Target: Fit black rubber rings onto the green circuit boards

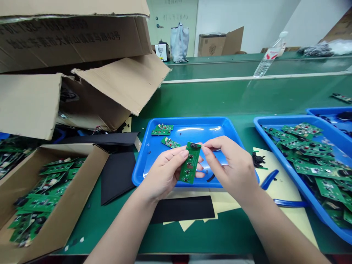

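My left hand (pixel 165 171) grips a small green circuit board (pixel 190 163) upright over the front of a blue tray (pixel 143 161). My right hand (pixel 233 167) is closed in a pinch at the board's top right corner, next to a black part on its upper edge. What the pinch holds is too small to name. Three loose green boards (pixel 165 134) lie at the back of the tray.
A cardboard box (pixel 79 190) of green boards stands at the left, under larger open cartons (pixel 110 88). A second blue tray (pixel 277 146) heaped with boards sits at the right. Black sheets (pixel 183 209), yellow paper (pixel 277 190) and blue-handled pliers (pixel 286 201) lie on the green table.
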`<state>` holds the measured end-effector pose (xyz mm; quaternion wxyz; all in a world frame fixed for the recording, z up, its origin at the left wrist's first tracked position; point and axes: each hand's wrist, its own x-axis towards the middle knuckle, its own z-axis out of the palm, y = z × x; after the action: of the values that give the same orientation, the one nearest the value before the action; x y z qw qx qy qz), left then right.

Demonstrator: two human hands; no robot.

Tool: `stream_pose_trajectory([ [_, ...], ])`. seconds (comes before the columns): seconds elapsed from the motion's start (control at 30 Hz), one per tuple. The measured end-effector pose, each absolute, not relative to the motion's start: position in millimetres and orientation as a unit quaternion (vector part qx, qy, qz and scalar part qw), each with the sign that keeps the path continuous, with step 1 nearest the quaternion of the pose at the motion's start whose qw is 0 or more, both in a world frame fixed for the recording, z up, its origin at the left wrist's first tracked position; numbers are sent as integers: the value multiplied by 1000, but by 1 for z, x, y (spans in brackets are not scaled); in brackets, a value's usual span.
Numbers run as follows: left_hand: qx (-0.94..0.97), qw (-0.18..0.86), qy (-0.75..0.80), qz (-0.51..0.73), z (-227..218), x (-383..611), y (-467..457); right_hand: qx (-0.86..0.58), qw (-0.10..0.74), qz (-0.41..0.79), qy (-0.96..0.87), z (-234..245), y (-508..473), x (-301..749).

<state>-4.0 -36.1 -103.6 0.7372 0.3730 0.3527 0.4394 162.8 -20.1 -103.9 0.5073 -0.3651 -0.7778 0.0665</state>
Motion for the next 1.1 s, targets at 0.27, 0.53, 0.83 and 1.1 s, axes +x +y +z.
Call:
stream_pose_trajectory([
  [0.27,414,745,335,402,-99,-10,-34,-364,483,17,-797,-113,-14,167],
  [0.53,477,721,333,377,-97,-17,-33,-333,517,53,-787,-109,-14,166],
  [0.83,527,611,363,466,-107,-17,-30,-408,657,107,-625,-108,-5,177],
  [1.1,554,553,369,501,-109,-12,-27,-357,552,265,-705,-103,-15,165],
])
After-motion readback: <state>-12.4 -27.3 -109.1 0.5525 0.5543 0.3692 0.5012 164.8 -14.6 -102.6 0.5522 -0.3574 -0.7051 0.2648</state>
